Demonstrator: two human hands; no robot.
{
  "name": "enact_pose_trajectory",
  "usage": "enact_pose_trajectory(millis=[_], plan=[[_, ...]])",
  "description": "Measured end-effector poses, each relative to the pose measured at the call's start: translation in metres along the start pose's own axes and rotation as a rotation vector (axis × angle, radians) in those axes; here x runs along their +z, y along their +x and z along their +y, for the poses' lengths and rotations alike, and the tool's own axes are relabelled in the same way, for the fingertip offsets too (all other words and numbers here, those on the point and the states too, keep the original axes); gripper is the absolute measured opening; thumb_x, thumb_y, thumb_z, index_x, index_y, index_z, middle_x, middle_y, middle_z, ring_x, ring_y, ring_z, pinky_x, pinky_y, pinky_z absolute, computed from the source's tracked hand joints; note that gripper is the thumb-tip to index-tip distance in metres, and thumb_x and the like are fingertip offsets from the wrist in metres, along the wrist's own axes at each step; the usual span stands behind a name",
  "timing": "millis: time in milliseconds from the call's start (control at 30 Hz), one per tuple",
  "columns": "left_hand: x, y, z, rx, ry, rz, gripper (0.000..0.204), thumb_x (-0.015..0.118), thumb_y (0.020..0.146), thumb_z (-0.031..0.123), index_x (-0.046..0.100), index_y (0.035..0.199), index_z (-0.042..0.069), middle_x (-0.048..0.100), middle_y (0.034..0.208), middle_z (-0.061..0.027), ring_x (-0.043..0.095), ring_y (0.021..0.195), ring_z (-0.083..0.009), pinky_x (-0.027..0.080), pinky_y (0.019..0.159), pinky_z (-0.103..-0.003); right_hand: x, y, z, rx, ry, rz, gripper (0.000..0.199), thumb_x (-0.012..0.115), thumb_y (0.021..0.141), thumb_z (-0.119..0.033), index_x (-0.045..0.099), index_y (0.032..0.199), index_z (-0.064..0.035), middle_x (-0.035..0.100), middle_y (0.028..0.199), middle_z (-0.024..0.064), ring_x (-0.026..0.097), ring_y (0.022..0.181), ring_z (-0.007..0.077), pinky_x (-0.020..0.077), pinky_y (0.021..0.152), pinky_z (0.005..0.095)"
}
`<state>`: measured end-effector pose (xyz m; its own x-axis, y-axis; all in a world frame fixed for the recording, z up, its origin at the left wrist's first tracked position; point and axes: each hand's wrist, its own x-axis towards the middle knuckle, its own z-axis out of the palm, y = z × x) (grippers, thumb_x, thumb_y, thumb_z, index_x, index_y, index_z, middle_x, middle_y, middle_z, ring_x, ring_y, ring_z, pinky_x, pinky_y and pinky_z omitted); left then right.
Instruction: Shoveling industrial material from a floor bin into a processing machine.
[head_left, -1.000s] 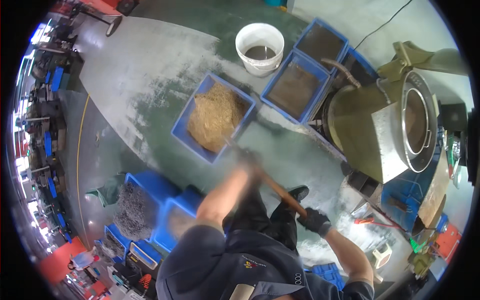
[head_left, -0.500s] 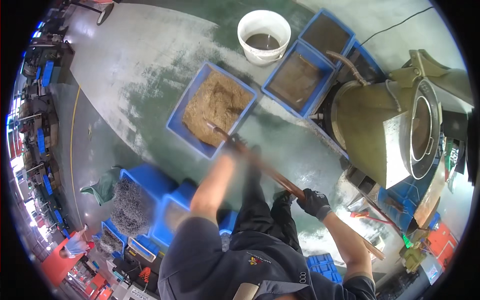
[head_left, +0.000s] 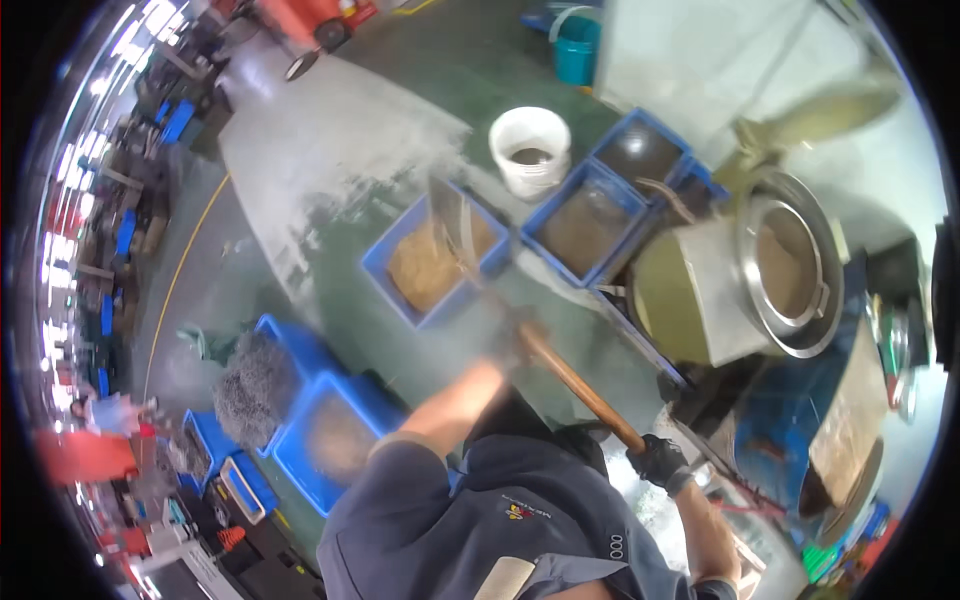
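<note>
A shovel with a wooden handle [head_left: 585, 390] runs slantwise across the middle, and its metal blade [head_left: 450, 222] is raised over a blue bin [head_left: 380, 277]. Tan, grainy material [head_left: 423, 268] fills part of that bin. Motion blurs the blade, so any load on it is unclear. My left hand [head_left: 507, 345], dark-gloved and smeared, is wrapped round the lower shaft near the blade. Farther back, my right hand [head_left: 659, 461] in a black glove grips the upper end of the handle.
A white bucket [head_left: 530, 180] stands beyond the bin. To the right are blue bins [head_left: 533, 225] of dark material and a tilted greenish machine [head_left: 660, 300] with a round metal opening [head_left: 795, 260]. Blue crates with metal shavings [head_left: 250, 390] sit at left.
The shovel's blade has come up out of the tan material into view. Both hands keep their hold on the shaft. The view has shifted, showing more of the far floor.
</note>
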<state>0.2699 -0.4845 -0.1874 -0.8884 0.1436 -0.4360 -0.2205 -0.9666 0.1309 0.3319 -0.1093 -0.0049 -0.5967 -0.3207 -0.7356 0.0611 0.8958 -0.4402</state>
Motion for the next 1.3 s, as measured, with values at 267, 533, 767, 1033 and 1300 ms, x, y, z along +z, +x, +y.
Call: enact_pose_trajectory(millis=[267,533,767,1033,1300], plan=[[0.226,-0.017,-0.240,-0.381,0.134,-0.159,0.011,0.060,0.088,0.013,0.056,0.096,0.007,0.058,0.082,-0.0034,0.058,0.070,-0.0183,0.054,0.075,-0.039,0.022,-0.206,0.179,-0.021,-0.096,0.828,0.020,0.069,0.072,-0.023,0.055,0.068,-0.0086,0.056,0.056,0.0139,0.058,0.054,0.0348,0.0438,0.049,0.0414],[0.358,0.012,-0.435,-0.835,0.017,-0.250,0.011,0.056,0.092,0.020,0.056,0.092,0.008,0.060,0.084,-0.0043,0.058,0.077,-0.0195,0.051,0.081,-0.038,0.010,-0.345,0.224,0.604,0.386,0.761,0.021,0.068,0.078,-0.020,0.059,0.078,-0.0013,0.059,0.060,0.0146,0.062,0.056,0.0230,0.0472,0.052,0.0367],[0.453,0.097,-0.533,-0.877,-0.334,-0.391,0.013,0.058,0.088,0.022,0.057,0.087,0.008,0.057,0.075,-0.0040,0.054,0.076,-0.0198,0.048,0.084,-0.040,-0.210,-0.436,0.127,1.009,-0.687,0.810,0.031,0.061,0.081,-0.014,0.059,0.110,-0.0050,0.063,0.089,0.0176,0.061,0.082,0.0313,0.0480,0.069,0.0394],[0.504,0.262,-0.506,-0.707,-0.588,-0.482,0.007,0.059,0.082,0.015,0.062,0.079,0.011,0.064,0.080,-0.0030,0.061,0.079,-0.0158,0.049,0.087,-0.033,-0.416,-0.326,0.103,0.921,-1.039,0.628,0.021,0.057,0.082,-0.015,0.060,0.102,-0.0073,0.062,0.088,0.0139,0.061,0.084,0.0280,0.0483,0.074,0.0377],[0.422,0.343,-0.493,-0.622,-0.414,-0.310,0.037,0.040,0.090,0.033,0.057,0.113,0.010,0.061,0.110,-0.0032,0.061,0.094,-0.0164,0.048,0.085,-0.034,-0.559,-0.158,0.067,0.628,-1.424,0.579,0.008,0.056,0.080,-0.015,0.061,0.085,-0.0112,0.060,0.076,0.0074,0.059,0.077,0.0243,0.0472,0.075,0.0366]])
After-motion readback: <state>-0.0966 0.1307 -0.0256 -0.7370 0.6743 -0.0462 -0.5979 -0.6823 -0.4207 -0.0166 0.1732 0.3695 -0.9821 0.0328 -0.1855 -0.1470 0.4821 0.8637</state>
